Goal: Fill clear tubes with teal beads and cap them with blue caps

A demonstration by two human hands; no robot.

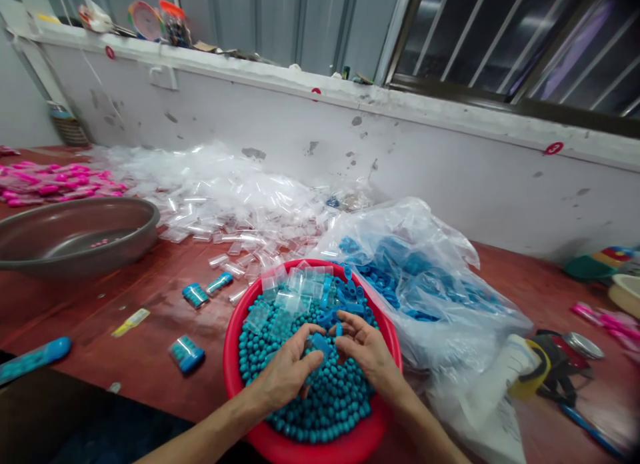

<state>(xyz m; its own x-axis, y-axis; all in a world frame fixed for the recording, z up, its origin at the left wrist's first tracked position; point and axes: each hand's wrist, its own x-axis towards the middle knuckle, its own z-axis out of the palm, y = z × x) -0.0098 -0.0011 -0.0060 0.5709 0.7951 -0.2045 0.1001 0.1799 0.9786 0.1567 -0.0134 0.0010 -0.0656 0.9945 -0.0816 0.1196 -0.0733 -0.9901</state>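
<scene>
A red basin [231, 344] holds a mass of round teal beads [320, 401], with several flat clear plastic containers [290, 301] and small blue caps [353, 294] lying on top. Over the beads, my left hand [287, 367] is closed around a small clear container that looks blue inside; my fingers partly hide it. Close beside it, my right hand [370, 354] pinches a small blue cap [339, 330] between thumb and fingers. Left of the basin, filled containers with blue ends [187, 355] lie on the red table [145, 271].
Clear empty containers [240, 204] form a wide heap toward the wall. A plastic bag [415, 224] with blue caps sits right of the basin. At left are a grey basin [80, 264] and pink pieces [55, 183]; a tape dispenser [533, 371] lies at right.
</scene>
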